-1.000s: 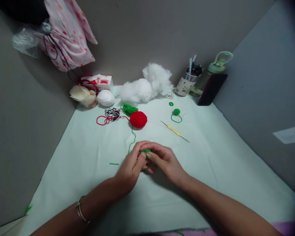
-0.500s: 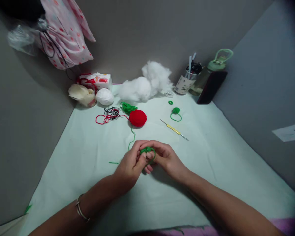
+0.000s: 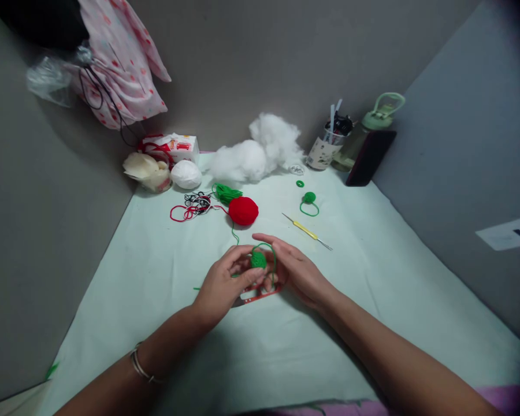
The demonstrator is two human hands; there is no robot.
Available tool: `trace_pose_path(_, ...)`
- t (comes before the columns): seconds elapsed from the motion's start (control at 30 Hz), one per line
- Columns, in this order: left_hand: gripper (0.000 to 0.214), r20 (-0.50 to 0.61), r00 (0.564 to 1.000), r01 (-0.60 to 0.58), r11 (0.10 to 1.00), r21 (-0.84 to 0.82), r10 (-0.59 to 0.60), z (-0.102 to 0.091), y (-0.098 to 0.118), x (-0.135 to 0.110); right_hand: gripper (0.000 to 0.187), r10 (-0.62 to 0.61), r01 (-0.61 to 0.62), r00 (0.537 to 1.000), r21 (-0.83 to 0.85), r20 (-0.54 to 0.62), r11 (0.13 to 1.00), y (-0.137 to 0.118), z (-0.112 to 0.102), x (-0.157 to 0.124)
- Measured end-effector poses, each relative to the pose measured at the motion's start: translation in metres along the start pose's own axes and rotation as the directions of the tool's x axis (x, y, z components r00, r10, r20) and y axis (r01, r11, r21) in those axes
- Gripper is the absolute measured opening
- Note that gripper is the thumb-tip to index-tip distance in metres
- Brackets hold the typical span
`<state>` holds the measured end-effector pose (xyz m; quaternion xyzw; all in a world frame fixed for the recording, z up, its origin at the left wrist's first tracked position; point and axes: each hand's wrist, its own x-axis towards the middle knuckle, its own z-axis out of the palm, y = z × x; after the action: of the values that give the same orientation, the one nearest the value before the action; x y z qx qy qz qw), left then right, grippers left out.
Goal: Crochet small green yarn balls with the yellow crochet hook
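Counter point(image 3: 372, 277): pale cloth, grey walls.
Green ball point(image 3: 258, 260): crocheted and round, held above the counter between my hands; its yarn point(image 3: 273, 254) loops loose, so I judge it unfinished.
Left hand point(image 3: 223, 283): fingers pinching the green ball.
Right hand point(image 3: 301, 271): fingers spread, beside the ball.
Hook point(image 3: 307, 231): lying apart.
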<state>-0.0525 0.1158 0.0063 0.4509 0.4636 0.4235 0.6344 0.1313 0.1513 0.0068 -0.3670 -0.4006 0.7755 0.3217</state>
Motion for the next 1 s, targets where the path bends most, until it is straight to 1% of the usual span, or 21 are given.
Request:
trace_pose_path(0.07, 0.036, -0.024, 1.0, 0.003, 1.0, 0.003, -0.003, -0.001, 0.0, 0.001, 0.062, -0.03, 0.028, 0.999, -0.11, -0.016, 0.994, 0.0, 0.0, -0.001)
trace_pose_path(0.13, 0.031, -0.039, 0.999, 0.0, 1.0, -0.02, 0.0, -0.003, -0.002, 0.002, 0.059, -0.094, 0.079, 0.995, -0.256, -0.045, 0.963, 0.001, 0.0, -0.003)
trace_pose_path(0.27, 0.036, -0.072, 0.997, -0.007, 0.992, -0.124, -0.002, -0.005, -0.007, 0.006, 0.047, -0.267, 0.193, 0.961, -0.525, -0.07, 0.829, 0.0, 0.001, -0.005)
trace_pose_path(0.33, 0.041, -0.084, 0.996, -0.003, 0.987, -0.161, -0.01, -0.006, -0.007, 0.007, 0.038, -0.332, 0.231, 0.941, -0.589, -0.067, 0.774, -0.002, 0.002, -0.004)
trace_pose_path(0.37, 0.042, -0.087, 0.996, 0.002, 0.987, -0.162, -0.016, -0.006, -0.005, 0.006, 0.035, -0.347, 0.243, 0.936, -0.597, -0.063, 0.765, -0.002, 0.002, -0.004)
trace_pose_path(0.43, 0.036, -0.09, 0.996, 0.012, 0.992, -0.123, -0.023, -0.006, -0.001, 0.005, 0.033, -0.345, 0.25, 0.937, -0.578, -0.06, 0.777, -0.003, 0.003, -0.004)
trace_pose_path(0.5, 0.024, -0.096, 0.995, 0.017, 0.998, -0.054, -0.022, -0.006, 0.005, 0.002, 0.033, -0.326, 0.241, 0.943, -0.538, -0.066, 0.807, -0.003, 0.004, -0.004)
trace_pose_path(0.6, 0.018, -0.073, 0.997, 0.025, 0.999, 0.022, -0.024, -0.006, 0.012, 0.0, 0.037, -0.27, 0.209, 0.961, -0.473, -0.064, 0.856, -0.003, 0.004, -0.004)
trace_pose_path(0.7, 0.027, -0.053, 0.997, 0.065, 0.998, 0.022, -0.064, -0.006, 0.013, 0.0, 0.04, -0.203, 0.158, 0.977, -0.407, -0.068, 0.9, -0.005, 0.001, -0.004)
trace_pose_path(0.8, 0.04, -0.061, 0.995, 0.08, 0.996, 0.038, -0.078, -0.007, 0.012, 0.0, 0.039, -0.169, 0.121, 0.977, -0.318, -0.127, 0.94, -0.008, -0.003, -0.001)
trace_pose_path(0.9, 0.032, -0.039, 0.996, 0.082, 0.992, 0.093, -0.078, -0.008, 0.01, 0.0, 0.037, -0.187, 0.153, 0.965, -0.183, -0.186, 0.971, -0.014, -0.006, 0.001)
trace_pose_path(1.0, 0.03, -0.01, 0.994, 0.109, 0.99, 0.094, -0.109, -0.009, 0.006, 0.001, 0.031, -0.21, 0.198, 0.959, -0.08, -0.19, 0.977, -0.023, -0.01, 0.001)
